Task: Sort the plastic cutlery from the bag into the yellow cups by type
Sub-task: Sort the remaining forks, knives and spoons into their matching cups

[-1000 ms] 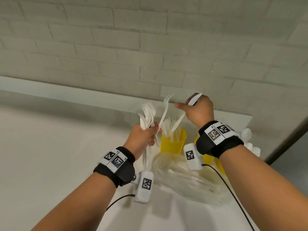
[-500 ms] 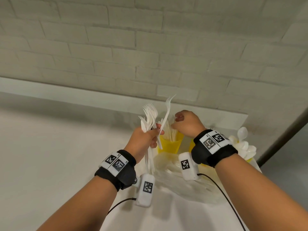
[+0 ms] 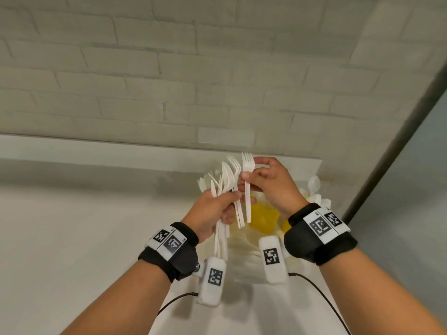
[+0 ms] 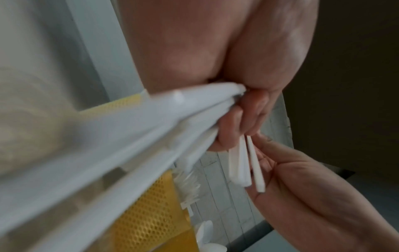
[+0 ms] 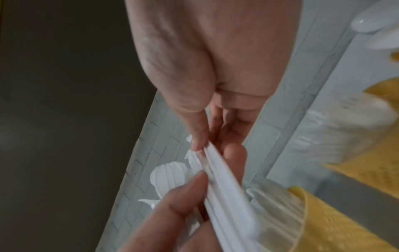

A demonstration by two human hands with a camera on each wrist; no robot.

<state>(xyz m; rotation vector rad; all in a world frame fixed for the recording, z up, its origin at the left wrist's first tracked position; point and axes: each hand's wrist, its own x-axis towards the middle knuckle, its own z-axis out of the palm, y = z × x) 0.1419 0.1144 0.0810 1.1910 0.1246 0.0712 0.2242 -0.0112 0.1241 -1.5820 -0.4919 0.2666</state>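
Note:
My left hand (image 3: 231, 201) grips a fan of white plastic cutlery (image 3: 226, 180), forks and knives, heads up, above the table. My right hand (image 3: 252, 170) pinches the head of one white fork (image 3: 247, 189) at the bundle's right edge, thumb in front and fingers behind. The left wrist view shows the bundle's handles (image 4: 129, 145) running out under my curled fingers (image 4: 235, 122). In the right wrist view the pinched fork (image 5: 222, 184) lies between my thumb and fingertips. A yellow cup (image 3: 263, 220) stands just behind and below both hands, mostly hidden.
A second yellow cup (image 3: 286, 224) at the right holds white spoons (image 3: 314, 183). The clear plastic bag (image 3: 244, 257) with more cutlery lies on the white table (image 3: 72, 238) under my wrists. A brick wall (image 3: 169, 81) rises close behind the cups.
My right hand took a knife down to the middle yellow cup and came back empty. It now pinches a fork in the bundle. The left hand kept its bundle and barely moved.

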